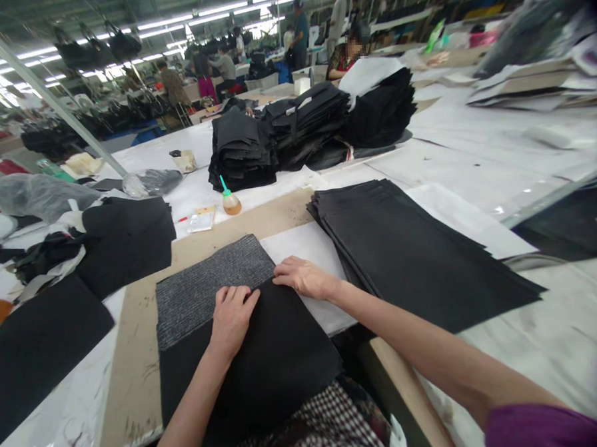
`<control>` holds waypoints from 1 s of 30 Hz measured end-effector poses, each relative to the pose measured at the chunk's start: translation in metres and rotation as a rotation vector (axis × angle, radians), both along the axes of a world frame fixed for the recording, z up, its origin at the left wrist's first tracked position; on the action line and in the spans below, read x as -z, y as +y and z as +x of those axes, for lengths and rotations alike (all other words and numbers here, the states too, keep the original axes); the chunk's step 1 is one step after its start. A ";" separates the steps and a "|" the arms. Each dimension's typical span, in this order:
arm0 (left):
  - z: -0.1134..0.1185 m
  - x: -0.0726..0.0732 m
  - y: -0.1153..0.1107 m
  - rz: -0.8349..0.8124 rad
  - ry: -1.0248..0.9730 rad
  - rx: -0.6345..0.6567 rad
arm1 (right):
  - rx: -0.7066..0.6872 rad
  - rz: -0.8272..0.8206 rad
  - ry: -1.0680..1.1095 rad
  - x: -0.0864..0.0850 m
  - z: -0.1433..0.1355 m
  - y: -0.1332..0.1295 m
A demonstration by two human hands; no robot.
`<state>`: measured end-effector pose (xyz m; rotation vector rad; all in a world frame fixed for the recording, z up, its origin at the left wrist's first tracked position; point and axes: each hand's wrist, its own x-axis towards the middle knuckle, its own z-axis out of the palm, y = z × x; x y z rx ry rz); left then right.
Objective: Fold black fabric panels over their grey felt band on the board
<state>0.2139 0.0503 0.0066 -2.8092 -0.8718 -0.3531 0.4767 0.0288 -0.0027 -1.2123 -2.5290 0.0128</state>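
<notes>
Steadying a sheet (278,354), it seems, against the cloth (206,287) beyond, left hand (232,315) and right hand (304,276) rest bent-fingered at the sheet's edge, grip unclear.

A plain black sheet (279,344) and a speckled grey piece (206,282) lie edge against edge on a brown board (130,352).

From where I stand, I see the black sheet smooth, dark and without pattern, spread almost flat; its far edge runs on a slant, higher at the right end, and its near part reaches beyond the border of the board. The grey piece lies on the far side of this edge, also flat, with fine light flecks in rows, like a ribbed cloth. Their left sides come nearly in one line. Whether the grey continues underneath the black, I cannot tell.
</notes>
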 end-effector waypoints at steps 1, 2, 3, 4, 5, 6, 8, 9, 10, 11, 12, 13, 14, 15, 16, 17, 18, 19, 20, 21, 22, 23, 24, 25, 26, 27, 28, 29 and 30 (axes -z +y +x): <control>0.000 0.000 0.000 0.005 -0.001 0.001 | 0.027 -0.006 0.016 0.002 0.001 -0.002; 0.000 0.000 -0.001 0.009 -0.005 0.004 | 0.057 -0.014 0.030 0.004 0.002 -0.004; -0.001 0.000 -0.001 0.013 -0.010 0.007 | 0.086 -0.024 0.039 0.005 0.004 -0.006; -0.001 0.000 -0.001 0.016 -0.017 0.011 | 0.113 -0.035 0.042 0.005 0.004 -0.009; -0.002 0.000 -0.001 0.019 -0.022 0.014 | 0.142 -0.048 0.037 0.003 0.005 -0.011; -0.002 0.001 0.000 0.021 -0.024 0.017 | 0.177 -0.059 0.020 0.000 0.004 -0.013; -0.003 0.002 0.000 0.021 -0.021 0.020 | 0.294 -0.069 -0.049 -0.011 -0.001 -0.018; -0.004 0.003 0.000 0.020 -0.020 0.020 | 0.365 -0.063 -0.088 -0.017 -0.007 -0.021; -0.004 0.003 0.000 0.017 -0.020 0.020 | 0.435 -0.046 -0.112 -0.023 -0.014 -0.024; -0.004 0.004 0.000 0.014 -0.025 0.019 | 0.493 -0.023 -0.116 -0.027 -0.023 -0.027; -0.003 0.006 0.000 0.010 -0.032 0.019 | 0.528 0.002 -0.097 -0.030 -0.034 -0.029; -0.003 0.007 0.000 0.004 -0.041 0.018 | 0.535 0.021 -0.061 -0.031 -0.047 -0.032; -0.003 0.008 0.000 -0.005 -0.052 0.018 | 0.519 0.031 -0.021 -0.029 -0.059 -0.035; -0.004 0.009 0.001 -0.016 -0.064 0.017 | 0.492 0.030 0.009 -0.026 -0.071 -0.038; -0.006 0.010 0.002 -0.032 -0.081 0.015 | 0.464 0.021 0.023 -0.021 -0.081 -0.040; -0.009 0.011 0.003 -0.050 -0.104 0.010 | 0.440 0.008 0.025 -0.016 -0.089 -0.042; -0.014 0.011 0.004 -0.072 -0.130 0.003 | 0.427 -0.004 0.021 -0.011 -0.095 -0.044; -0.020 0.012 0.006 -0.095 -0.160 -0.005 | 0.423 -0.012 0.015 -0.006 -0.099 -0.045; -0.028 0.012 0.008 -0.117 -0.190 -0.010 | 0.422 -0.016 0.011 -0.003 -0.100 -0.046; -0.037 0.012 0.009 -0.138 -0.216 -0.012 | 0.417 -0.017 0.009 -0.001 -0.100 -0.047; -0.046 0.011 0.010 -0.156 -0.234 -0.012 | 0.406 -0.016 0.008 -0.001 -0.099 -0.047; -0.055 0.011 0.011 -0.171 -0.242 -0.010 | 0.392 -0.012 0.005 -0.001 -0.097 -0.048; -0.064 0.010 0.011 -0.180 -0.240 -0.011 | 0.377 -0.009 0.001 -0.001 -0.096 -0.048; -0.071 0.010 0.011 -0.183 -0.231 -0.011 | 0.368 -0.006 -0.004 -0.002 -0.094 -0.048; -0.076 0.009 0.011 -0.181 -0.213 -0.009 | 0.364 -0.005 -0.010 -0.003 -0.094 -0.047; -0.080 0.009 0.010 -0.174 -0.192 -0.005 | 0.364 -0.004 -0.016 -0.003 -0.093 -0.047; -0.082 0.008 0.010 -0.161 -0.167 0.004 | 0.367 -0.003 -0.021 -0.004 -0.093 -0.047; -0.084 0.007 0.009 -0.146 -0.142 0.016 | 0.370 -0.001 -0.025 -0.004 -0.094 -0.047; -0.084 0.007 0.009 -0.128 -0.116 0.028 | 0.373 -0.001 -0.029 -0.004 -0.094 -0.047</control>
